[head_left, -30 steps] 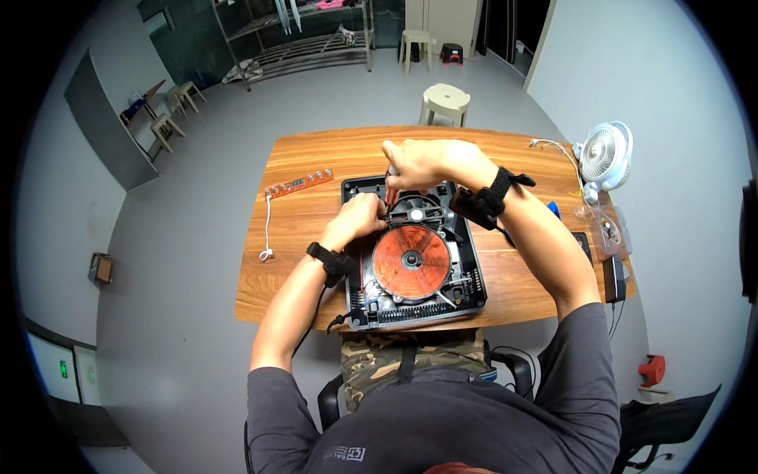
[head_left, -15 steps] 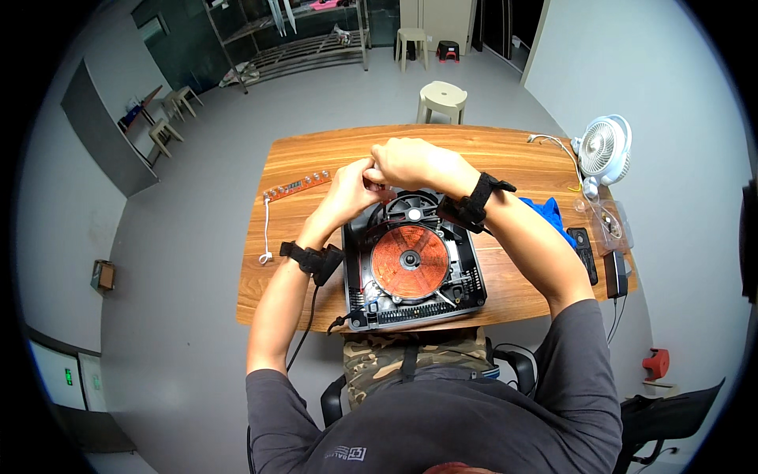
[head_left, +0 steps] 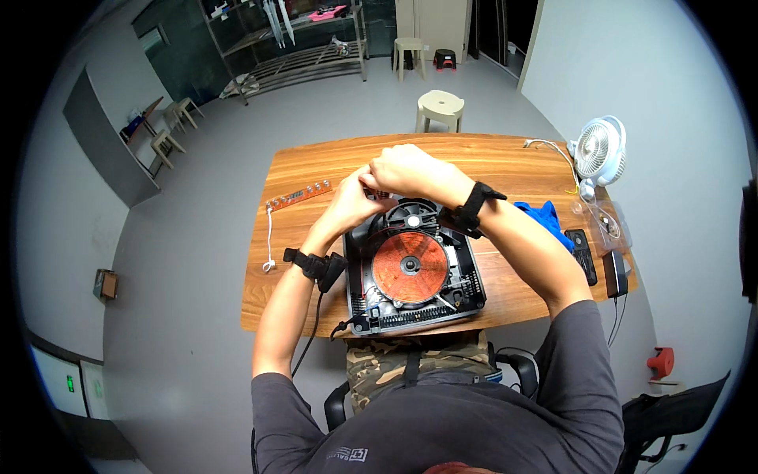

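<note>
Right at the desk's (head_left: 304, 308) near edge sits the open black housing (head_left: 422, 319), its copper-coloured coil (head_left: 395, 276) facing up, a fan (head_left: 413, 215) behind. Over the far-left part, left hand (head_left: 353, 203) and right hand (head_left: 400, 168) meet, fingers curled; whether either grip is clamped on anything, I can't tell. Looks like fiddly inside work, calling next for steady, light fingers.
</note>
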Available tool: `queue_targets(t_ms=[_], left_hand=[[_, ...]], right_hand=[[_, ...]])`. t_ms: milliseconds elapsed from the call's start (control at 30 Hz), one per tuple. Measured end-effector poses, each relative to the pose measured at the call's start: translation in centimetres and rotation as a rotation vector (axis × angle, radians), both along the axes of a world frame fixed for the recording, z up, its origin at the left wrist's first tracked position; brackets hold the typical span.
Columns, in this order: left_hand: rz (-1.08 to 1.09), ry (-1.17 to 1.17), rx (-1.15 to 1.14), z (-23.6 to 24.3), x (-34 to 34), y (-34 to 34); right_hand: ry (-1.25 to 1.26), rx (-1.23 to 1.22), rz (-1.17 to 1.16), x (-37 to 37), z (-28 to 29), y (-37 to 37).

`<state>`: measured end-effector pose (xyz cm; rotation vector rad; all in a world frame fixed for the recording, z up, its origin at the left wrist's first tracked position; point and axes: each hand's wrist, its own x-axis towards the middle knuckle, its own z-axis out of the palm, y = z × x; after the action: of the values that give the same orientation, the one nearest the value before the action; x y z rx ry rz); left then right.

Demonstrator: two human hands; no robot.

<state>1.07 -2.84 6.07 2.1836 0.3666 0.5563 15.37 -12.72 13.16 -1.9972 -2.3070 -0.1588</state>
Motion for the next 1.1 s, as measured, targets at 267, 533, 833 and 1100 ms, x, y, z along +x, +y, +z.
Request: queue_targets(t_ms=[267,533,833,1100], left_hand=[[0.124,0.031,0.051,0.5,0.2,-0.6],[0.005,0.05,-0.163,-1.0,-0.1,0.9],[0.073,-0.087,-0.105,-1.7,0.2,-0.2],[0.008,-0.042,-0.152,-0.9,-0.5,0.1]], right_hand=[[-0.006,0.068,-0.021,-0.7,0.1,-0.5],[0.293,-0.188,0.021,0.2,1.8,-0.2],[0.047,0.161,-0.066,0.4,-1.6,1.1],[0.105,-0.034,0.059,0.1,1.3,-0.9]])
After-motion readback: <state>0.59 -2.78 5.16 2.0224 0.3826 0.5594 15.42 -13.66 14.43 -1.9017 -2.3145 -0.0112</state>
